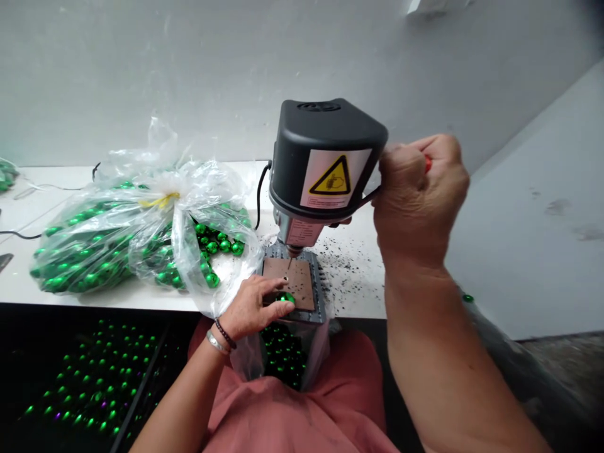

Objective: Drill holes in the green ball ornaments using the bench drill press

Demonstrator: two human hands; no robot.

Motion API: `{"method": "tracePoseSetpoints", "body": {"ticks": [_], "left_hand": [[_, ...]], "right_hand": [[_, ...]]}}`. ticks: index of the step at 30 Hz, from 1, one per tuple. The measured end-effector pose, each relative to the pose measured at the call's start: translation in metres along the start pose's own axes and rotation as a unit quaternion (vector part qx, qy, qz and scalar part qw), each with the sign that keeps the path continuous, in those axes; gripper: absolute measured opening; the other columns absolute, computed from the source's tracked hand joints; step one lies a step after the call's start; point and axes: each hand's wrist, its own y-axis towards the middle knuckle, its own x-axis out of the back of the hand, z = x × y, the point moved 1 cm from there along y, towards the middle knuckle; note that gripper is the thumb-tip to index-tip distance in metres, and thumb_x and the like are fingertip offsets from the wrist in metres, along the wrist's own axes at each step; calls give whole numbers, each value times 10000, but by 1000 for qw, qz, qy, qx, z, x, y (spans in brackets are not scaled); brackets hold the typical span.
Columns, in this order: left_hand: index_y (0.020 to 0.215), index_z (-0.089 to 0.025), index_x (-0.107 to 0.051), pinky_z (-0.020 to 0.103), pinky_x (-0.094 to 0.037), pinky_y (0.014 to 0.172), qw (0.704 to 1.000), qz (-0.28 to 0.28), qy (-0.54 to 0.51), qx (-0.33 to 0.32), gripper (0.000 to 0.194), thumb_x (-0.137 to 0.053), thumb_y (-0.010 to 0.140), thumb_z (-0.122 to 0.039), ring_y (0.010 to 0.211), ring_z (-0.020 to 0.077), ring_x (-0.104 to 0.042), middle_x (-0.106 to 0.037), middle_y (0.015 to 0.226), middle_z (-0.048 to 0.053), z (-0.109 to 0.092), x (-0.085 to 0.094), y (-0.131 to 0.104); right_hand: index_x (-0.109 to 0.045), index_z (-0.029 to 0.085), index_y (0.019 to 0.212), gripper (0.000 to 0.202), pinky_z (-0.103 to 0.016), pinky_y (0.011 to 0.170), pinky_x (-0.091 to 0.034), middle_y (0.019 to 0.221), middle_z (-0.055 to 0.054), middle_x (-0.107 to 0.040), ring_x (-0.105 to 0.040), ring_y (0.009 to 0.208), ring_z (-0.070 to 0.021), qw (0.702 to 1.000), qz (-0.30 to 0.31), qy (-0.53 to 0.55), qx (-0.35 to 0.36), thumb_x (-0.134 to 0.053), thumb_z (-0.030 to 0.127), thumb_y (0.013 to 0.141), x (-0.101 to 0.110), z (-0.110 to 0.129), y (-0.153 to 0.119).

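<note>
A black bench drill press (325, 163) with a yellow warning label stands in front of me. My right hand (419, 182) is closed around its feed lever; a bit of red shows between the fingers. Over the drill base, my left hand (257, 302) pinches a shiny green ball (285, 298) between thumb and fingers, at the near edge of a brown board (302, 283). The thin drill bit (290, 263) points down at the board, beyond the ball and apart from it. A small hole (285, 279) shows in the board.
Clear plastic bags (89, 251) full of green balls lie left of the drill, one tied with yellow string. Dark shavings (349, 277) are scattered to the right. An open bag of green balls (283, 355) hangs below the base. A black cable (259, 195) runs behind the drill.
</note>
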Motion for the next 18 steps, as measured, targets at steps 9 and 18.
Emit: {"method": "tracePoseSetpoints", "body": {"ticks": [9, 18], "left_hand": [[1007, -117, -631, 370, -366, 991, 929, -274, 149, 200, 311, -443, 810, -267, 1114, 251, -517, -629, 1090, 140, 83, 46, 53], [1127, -84, -535, 429, -391, 917, 930, -110, 307, 169, 443, -487, 790, -366, 1022, 318, -552, -614, 1044, 200, 105, 29, 68]], "right_hand": [[-388, 179, 682, 274, -196, 488, -324, 594, 62, -372, -385, 501, -29, 999, 2, 30, -18, -458, 414, 804, -2, -7, -1], [-391, 174, 707, 268, -193, 515, -357, 613, 62, -381, -393, 530, -28, 999, 2, 48, -2, -458, 413, 809, -3, -8, -2]]}}
